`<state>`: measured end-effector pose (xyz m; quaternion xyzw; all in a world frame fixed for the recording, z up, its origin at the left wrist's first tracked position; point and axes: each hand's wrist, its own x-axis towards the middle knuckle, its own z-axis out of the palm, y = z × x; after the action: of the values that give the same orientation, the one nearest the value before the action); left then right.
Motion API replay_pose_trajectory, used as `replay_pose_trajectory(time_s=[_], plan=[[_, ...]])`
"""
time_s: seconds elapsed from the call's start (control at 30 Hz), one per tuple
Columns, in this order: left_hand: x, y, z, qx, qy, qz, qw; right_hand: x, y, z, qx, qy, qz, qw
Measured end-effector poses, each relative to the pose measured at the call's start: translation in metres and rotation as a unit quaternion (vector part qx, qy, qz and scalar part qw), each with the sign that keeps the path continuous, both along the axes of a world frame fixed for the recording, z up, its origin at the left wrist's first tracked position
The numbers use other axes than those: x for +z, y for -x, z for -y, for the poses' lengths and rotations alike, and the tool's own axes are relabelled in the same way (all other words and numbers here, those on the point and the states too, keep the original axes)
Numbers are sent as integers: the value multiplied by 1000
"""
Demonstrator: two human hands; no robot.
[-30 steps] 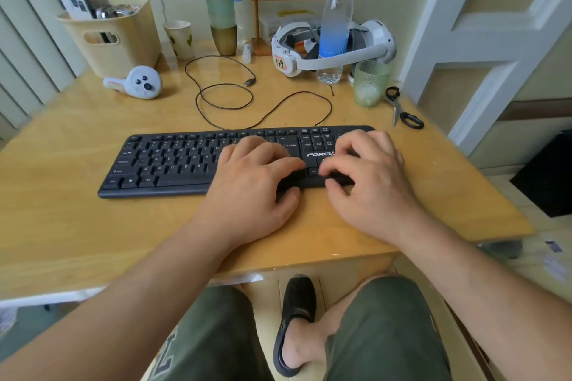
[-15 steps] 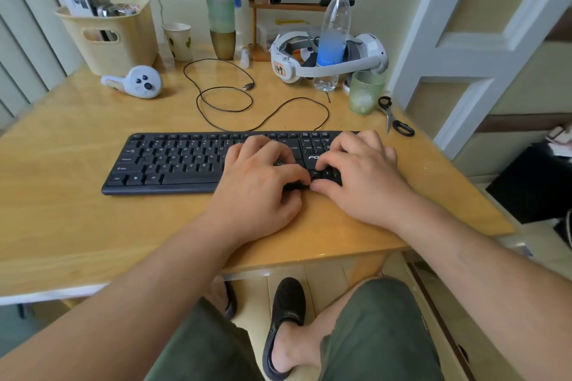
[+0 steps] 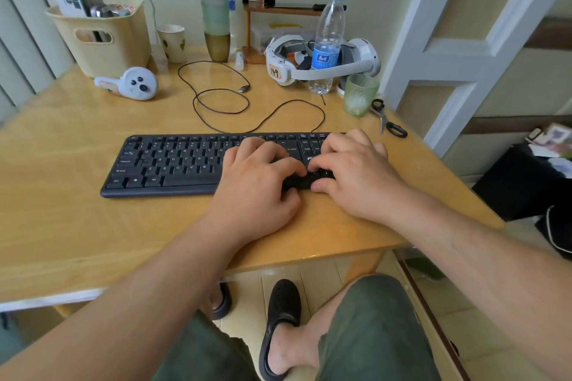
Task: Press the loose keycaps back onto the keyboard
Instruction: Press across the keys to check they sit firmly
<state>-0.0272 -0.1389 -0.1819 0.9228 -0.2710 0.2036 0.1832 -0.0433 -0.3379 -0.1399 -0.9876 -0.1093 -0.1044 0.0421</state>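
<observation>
A black keyboard [image 3: 173, 164] lies across the middle of the wooden desk [image 3: 62, 226], its cable looping away behind it. Both my hands are over its right part. My left hand [image 3: 257, 182] has bent fingers, its index fingertip pressing on the keys near the arrow cluster [image 3: 309, 178] and its thumb at the keyboard's front edge. My right hand [image 3: 353, 173] meets it from the right, with the index tip on the same cluster and the thumb against the front edge. No loose keycap shows; the keys under my fingers are hidden.
Behind the keyboard stand a green glass [image 3: 359, 94], a water bottle [image 3: 328, 40] and a white headset [image 3: 322, 65]. Scissors [image 3: 388, 120] lie at the right edge. At back left are a white controller [image 3: 133, 85], a paper cup [image 3: 171, 42] and a beige basket [image 3: 102, 37].
My two hands have drawn closer until their index fingertips meet over the arrow keys. The camera has shifted a little; the keyboard has stayed put.
</observation>
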Motion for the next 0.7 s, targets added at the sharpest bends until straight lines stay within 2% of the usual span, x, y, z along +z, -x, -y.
replay_pose_trajectory(time_s=[0.27, 0.33, 0.5, 0.7], plan=[[0, 1, 0, 9, -20, -4, 1000, -1, -7, 0, 5, -34, -39, 999], [0, 1, 0, 13, -17, -5, 1000, -3, -6, 2, 6, -27, -16, 1000], [0, 1, 1, 17, -31, -9, 999, -23, 7, 10, 40, -23, 112, 993], [-1, 1, 1, 6, -63, -5, 998, -31, 7, 8, 22, -74, 118, 990]])
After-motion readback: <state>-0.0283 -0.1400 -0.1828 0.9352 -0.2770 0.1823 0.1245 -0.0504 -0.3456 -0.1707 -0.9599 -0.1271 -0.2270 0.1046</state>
